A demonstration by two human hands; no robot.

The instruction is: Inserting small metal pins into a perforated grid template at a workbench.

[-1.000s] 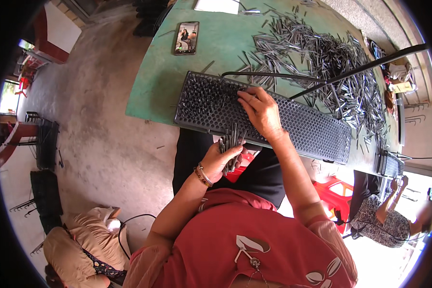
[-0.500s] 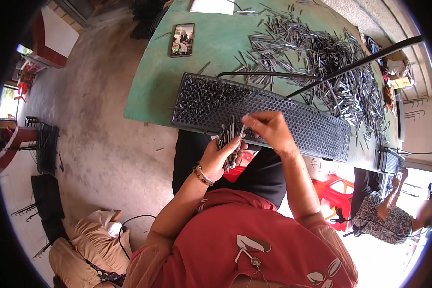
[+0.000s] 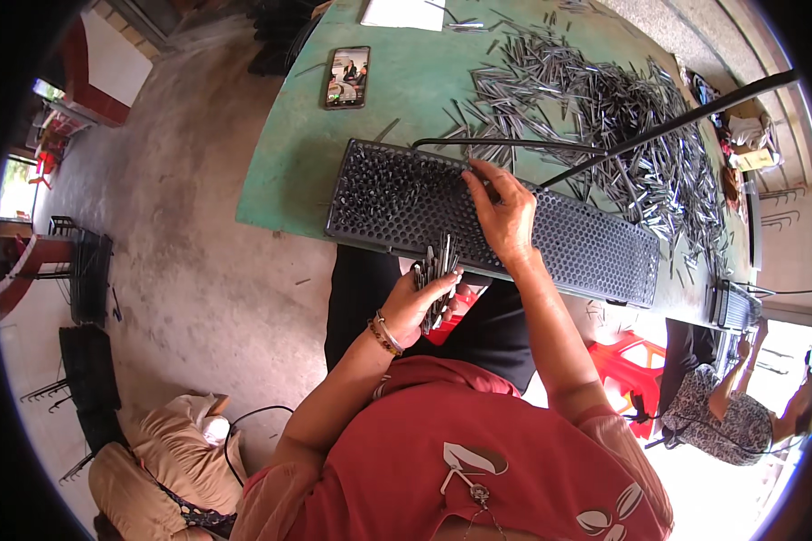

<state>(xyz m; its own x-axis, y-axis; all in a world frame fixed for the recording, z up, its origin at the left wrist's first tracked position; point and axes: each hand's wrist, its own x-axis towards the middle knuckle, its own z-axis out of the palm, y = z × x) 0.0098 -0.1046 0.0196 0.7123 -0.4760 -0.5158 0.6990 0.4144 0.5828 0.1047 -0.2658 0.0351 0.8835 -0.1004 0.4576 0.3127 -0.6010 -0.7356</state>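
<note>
My left hand (image 3: pixel 415 302) is closed round a bundle of thin dark metal sticks (image 3: pixel 436 275), just off the near edge of a long black tray. That black tray (image 3: pixel 595 252) is a grid of small round holes. Its left part is crowded with upright sticks, while the holes to the right look bare. Over the middle of the tray, my right hand (image 3: pixel 507 212) reaches to the far edge, thumb and forefinger tips close together. Whatever they pinch is too small to make out.
A large heap of loose sticks (image 3: pixel 622 117) covers the green table (image 3: pixel 289 171) beyond the tray. A black metal bar (image 3: pixel 668 122) crosses above it. A phone (image 3: pixel 346 78) lies at the far left. Another person (image 3: pixel 726 406) works on the right, near a red stool (image 3: pixel 627 365).
My right hand has moved away from the bundle in my left hand, forward to the tray's far edge. My left hand has shifted slightly nearer to me, still holding its sticks.
</note>
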